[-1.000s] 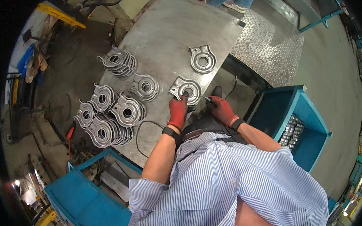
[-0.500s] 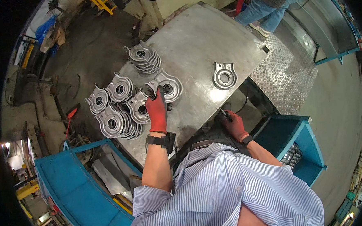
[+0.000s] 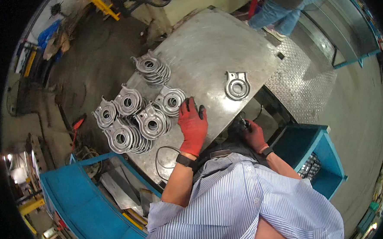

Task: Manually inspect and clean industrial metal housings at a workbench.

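Observation:
My left hand (image 3: pixel 193 127), in a red glove with dark fingertips, is at the right edge of a stamped metal bracket (image 3: pixel 169 100) with a round hole. Its fingers are apart and nothing is in its grasp; the fingertips are close to the rim, and I cannot tell whether they touch. My right hand (image 3: pixel 255 137), gloved alike, is low beside the table's near edge. Its fingers are closed around a slim dark tool (image 3: pixel 243 122), whose kind I cannot make out. A single bracket (image 3: pixel 237 87) lies flat on the right side of the metal table (image 3: pixel 209 45).
Several bracket stacks (image 3: pixel 127 101) crowd the table's left side. A blue metal bin (image 3: pixel 323 147) with dark parts is at my right, a blue frame (image 3: pixel 87 190) at my left. A person in jeans (image 3: pixel 277 17) stands beyond the far right corner, by a tread-plate platform (image 3: pixel 302 79).
My left hand has let go of the bracket, which now rests among the stacks, and has moved right and nearer to me. My right hand has shifted slightly right.

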A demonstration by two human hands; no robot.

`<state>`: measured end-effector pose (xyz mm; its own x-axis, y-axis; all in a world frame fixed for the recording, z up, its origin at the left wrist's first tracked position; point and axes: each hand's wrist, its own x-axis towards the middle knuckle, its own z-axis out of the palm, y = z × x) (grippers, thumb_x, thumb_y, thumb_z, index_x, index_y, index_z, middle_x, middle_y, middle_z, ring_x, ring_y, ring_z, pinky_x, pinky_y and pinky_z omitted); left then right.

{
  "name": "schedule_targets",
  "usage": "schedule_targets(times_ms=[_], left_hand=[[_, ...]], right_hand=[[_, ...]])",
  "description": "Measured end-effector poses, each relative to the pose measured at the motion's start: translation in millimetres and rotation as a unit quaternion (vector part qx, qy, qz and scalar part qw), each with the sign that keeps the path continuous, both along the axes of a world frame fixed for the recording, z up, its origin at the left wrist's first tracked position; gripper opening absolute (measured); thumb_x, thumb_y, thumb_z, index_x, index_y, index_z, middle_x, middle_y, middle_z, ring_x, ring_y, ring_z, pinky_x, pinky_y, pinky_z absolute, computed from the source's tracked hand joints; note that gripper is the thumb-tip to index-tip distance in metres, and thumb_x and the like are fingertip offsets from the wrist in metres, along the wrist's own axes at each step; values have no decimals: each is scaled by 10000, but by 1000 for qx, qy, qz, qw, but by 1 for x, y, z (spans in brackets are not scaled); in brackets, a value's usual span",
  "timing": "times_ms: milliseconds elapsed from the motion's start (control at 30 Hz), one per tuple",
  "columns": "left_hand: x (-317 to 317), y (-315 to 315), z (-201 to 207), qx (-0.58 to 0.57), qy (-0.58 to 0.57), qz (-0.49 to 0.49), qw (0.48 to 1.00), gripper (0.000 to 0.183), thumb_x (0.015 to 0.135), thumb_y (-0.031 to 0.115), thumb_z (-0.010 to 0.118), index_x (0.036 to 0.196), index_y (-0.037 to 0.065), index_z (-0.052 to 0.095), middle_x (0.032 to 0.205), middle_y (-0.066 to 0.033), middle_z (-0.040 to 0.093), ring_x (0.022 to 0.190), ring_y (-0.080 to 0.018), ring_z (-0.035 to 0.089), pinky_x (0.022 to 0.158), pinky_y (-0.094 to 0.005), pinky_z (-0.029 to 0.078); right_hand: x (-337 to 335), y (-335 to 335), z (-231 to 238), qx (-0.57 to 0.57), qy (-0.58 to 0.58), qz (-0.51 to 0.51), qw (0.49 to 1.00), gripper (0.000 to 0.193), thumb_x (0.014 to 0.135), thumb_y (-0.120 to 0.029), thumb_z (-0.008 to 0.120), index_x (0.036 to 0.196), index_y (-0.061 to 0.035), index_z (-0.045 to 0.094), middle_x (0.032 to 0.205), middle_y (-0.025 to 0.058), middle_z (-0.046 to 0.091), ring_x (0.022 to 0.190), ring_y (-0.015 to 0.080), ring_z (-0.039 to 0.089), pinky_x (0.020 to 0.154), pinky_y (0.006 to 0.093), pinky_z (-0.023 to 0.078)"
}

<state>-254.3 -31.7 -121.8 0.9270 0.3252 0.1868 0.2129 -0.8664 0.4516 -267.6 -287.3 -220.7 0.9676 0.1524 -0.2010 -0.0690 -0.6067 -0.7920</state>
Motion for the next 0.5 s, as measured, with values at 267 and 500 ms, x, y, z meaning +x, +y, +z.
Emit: schedule_targets(times_ms=[267, 500], left_hand=[[84, -69, -31, -80, 120, 4, 990, 671, 794, 399, 664, 1283, 5, 429, 1179, -210, 529, 1115, -370, 500, 905, -459, 433], [134, -101, -45, -46, 198, -16, 979, 675, 724, 449, 718, 1125, -33, 467, 1123, -244, 544, 1032, -387, 563, 877, -456, 467]], right_hand=[[6, -40, 11, -7, -18, -88, 996, 379, 760, -80, 631, 1138, -74, 607, 1015, 208, 642, 964, 371, 616, 815, 398, 489], [-1, -72, 15, -16, -26, -121, 992, 378, 766, -76, 632, 1142, -58, 598, 1015, 215, 640, 975, 372, 610, 830, 397, 481]])
